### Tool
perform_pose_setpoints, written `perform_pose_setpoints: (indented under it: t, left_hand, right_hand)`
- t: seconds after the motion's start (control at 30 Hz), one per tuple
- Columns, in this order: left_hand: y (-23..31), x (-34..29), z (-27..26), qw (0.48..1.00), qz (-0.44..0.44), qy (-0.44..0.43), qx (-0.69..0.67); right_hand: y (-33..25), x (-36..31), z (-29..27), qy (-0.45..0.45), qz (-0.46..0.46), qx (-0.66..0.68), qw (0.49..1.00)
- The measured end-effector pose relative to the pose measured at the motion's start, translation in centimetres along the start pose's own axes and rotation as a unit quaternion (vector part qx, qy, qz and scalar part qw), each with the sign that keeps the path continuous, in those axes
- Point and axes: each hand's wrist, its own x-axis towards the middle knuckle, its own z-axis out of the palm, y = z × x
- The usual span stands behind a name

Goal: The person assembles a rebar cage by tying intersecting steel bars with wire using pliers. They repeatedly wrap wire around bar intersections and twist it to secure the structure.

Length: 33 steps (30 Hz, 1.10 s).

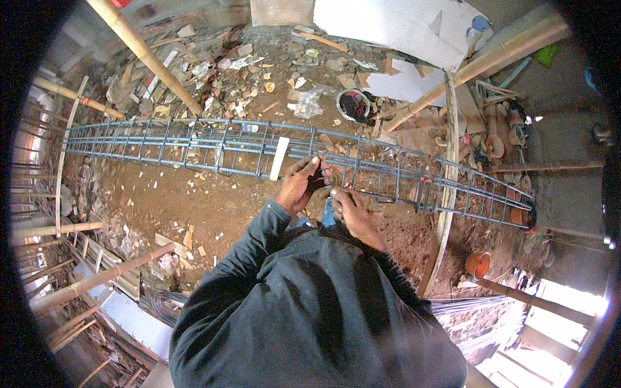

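Note:
A long steel rebar cage [213,145] of bluish bars and square stirrups runs from left to right in front of me. My left hand [299,186] is at its near side, thumb up and fingers curled inward around something dark that I cannot make out. Just right of it and a little closer to me, my right hand [352,212] has thumb and fingers pinched together. Anything in that pinch is too small to name. A white strip [279,159] lies across the cage bars left of my hands. Something blue [328,212] shows below my hands.
Wooden crosspieces [447,187] stand under the cage near its ends. Bamboo poles [152,58] slant in from the far side. A round tub [353,105] with dark contents sits beyond the cage, amid rubble. An orange bucket [477,264] is at the right, and a blue-white container [250,128] by the bars.

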Motion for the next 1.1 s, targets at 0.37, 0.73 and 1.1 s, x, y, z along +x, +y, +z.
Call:
perform_pose_setpoints:
  t: [0.37,0.73,1.1]
  left_hand:
    - [3.1,-0.8,3.0,0.990,0.101,-0.098,0.022]
    - [0.6,-0.1,2.6,0.963,0.121,0.012,0.240]
    - [-16.4,-1.0,-8.5,0.972,-0.130,0.007,0.196]
  right_hand:
    - [-4.6,-1.2,-0.7,-0.169,0.047,0.232,0.957]
    - [-1.1,-3.9,-0.5,0.054,-0.177,-0.291,0.939]
    - [9.6,-6.9,-6.1,0.064,-0.050,-0.385,0.919]
